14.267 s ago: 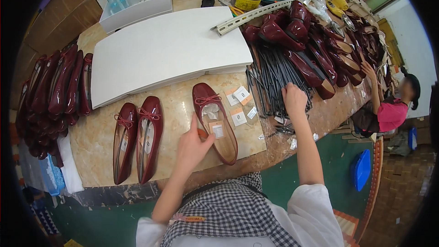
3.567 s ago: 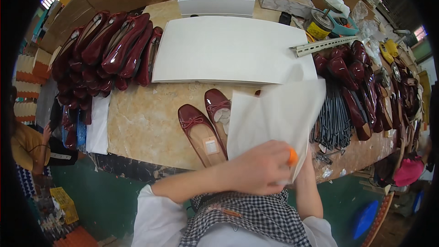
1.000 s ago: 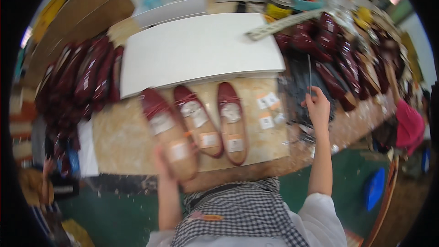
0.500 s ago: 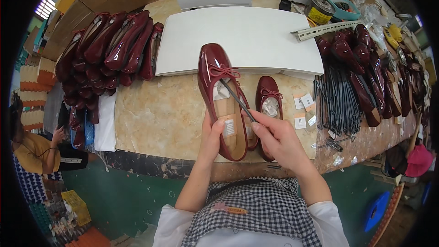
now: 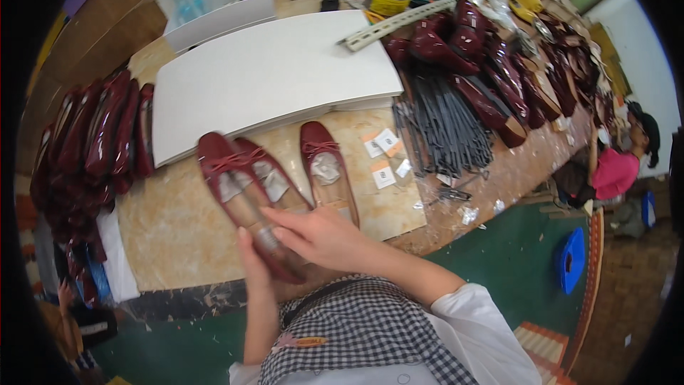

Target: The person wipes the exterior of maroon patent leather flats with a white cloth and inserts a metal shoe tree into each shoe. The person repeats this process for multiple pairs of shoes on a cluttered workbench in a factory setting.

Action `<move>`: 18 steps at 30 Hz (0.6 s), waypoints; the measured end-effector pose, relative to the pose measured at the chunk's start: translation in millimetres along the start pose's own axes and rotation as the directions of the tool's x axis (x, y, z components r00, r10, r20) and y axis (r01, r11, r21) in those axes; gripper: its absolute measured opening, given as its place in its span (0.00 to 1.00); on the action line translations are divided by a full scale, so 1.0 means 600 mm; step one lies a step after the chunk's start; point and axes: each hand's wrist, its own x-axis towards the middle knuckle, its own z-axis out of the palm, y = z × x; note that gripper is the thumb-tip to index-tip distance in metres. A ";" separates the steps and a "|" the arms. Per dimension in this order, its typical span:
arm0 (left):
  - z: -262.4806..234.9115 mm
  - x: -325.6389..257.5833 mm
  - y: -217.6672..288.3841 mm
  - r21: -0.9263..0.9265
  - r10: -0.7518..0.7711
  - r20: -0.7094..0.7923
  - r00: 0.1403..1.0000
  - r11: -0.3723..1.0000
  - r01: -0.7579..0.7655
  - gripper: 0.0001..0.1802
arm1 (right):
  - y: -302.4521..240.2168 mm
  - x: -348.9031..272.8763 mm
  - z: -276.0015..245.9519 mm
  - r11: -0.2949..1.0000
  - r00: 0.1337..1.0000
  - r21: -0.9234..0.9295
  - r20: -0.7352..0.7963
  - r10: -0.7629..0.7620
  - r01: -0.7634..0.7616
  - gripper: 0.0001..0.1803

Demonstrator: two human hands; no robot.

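The marble-topped desk carries a stack of large white boards. Just in front of the boards, a dark red flat shoe is lifted off the desk, heel toward the person. The right hand, forearm crossing in from the lower right, lies over its heel end, fingers pointing left. The left hand clasps the heel from below, thumb up the side. Right of the held shoe, a second red flat lies on the desk before the boards.

Glossy patent shoe, marble-look table
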 end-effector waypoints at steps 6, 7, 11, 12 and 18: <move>-0.164 0.043 0.088 0.900 0.621 0.085 0.779 0.288 -0.328 0.30 | 0.250 -0.098 -0.293 0.488 0.671 -0.523 -0.716 0.193 -0.699 0.15; -0.149 0.056 0.090 0.951 0.714 0.199 0.672 0.026 -0.308 0.31 | 0.283 -0.113 -0.314 0.299 0.575 -0.493 -0.728 0.374 -0.817 0.18; 0.042 0.042 0.080 0.892 0.281 0.105 0.954 0.398 -0.215 0.33 | 0.360 -0.120 -0.310 0.342 0.591 -0.484 -0.695 0.409 -0.806 0.19; 0.046 0.066 0.024 0.832 0.437 0.256 0.862 0.354 -0.426 0.33 | 0.364 -0.122 -0.315 0.406 0.629 -0.485 -0.657 0.415 -0.774 0.18; 0.008 0.062 -0.005 0.151 0.418 0.051 0.907 0.894 -0.421 0.32 | 0.314 -0.164 -0.323 0.576 0.609 -0.394 -0.756 0.239 -0.716 0.14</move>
